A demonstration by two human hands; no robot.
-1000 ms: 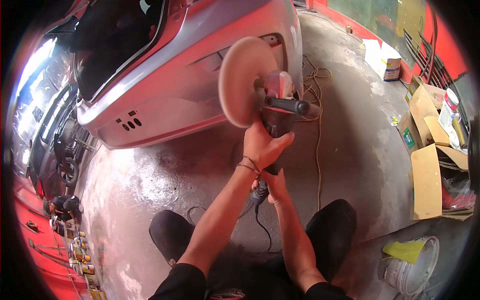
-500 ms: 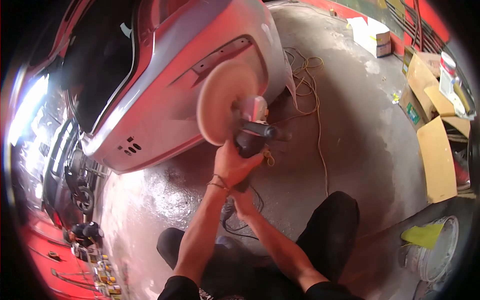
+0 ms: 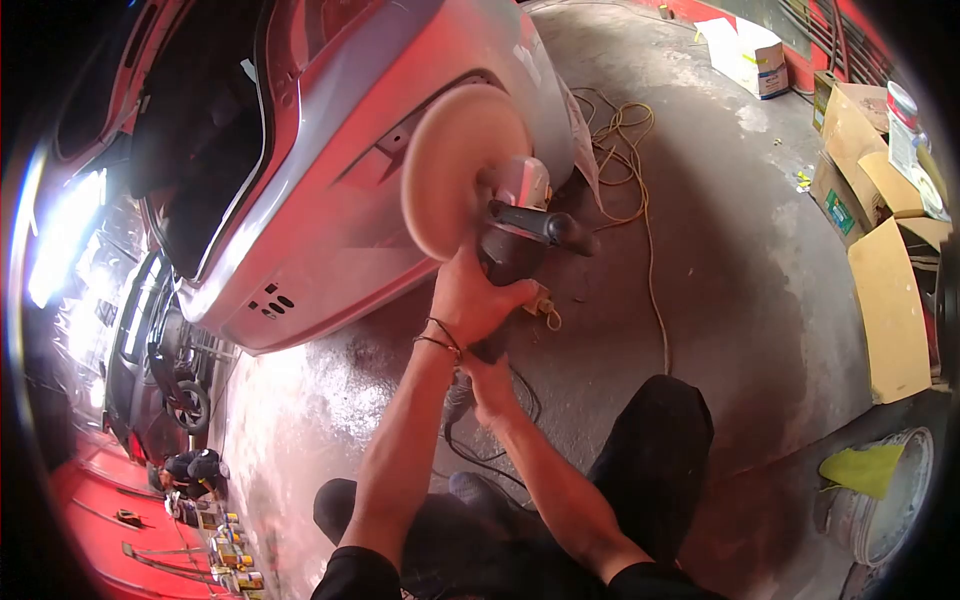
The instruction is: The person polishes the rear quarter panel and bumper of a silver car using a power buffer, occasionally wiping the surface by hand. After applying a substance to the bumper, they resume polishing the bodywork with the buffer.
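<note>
My L hand (image 3: 468, 305) wraps the polisher (image 3: 512, 248) just behind its pad (image 3: 450, 175), R hand (image 3: 490, 388) gripping its rear end, pad up nr the R edge of the car panel (image 3: 330, 235) (contact unclear), so prob. best near-flat w/ light, even pressure.

A dark polisher (image 3: 512, 252) with a blurred, round tan pad (image 3: 450, 172) tilts up beside the pale car bumper (image 3: 335, 215).
</note>
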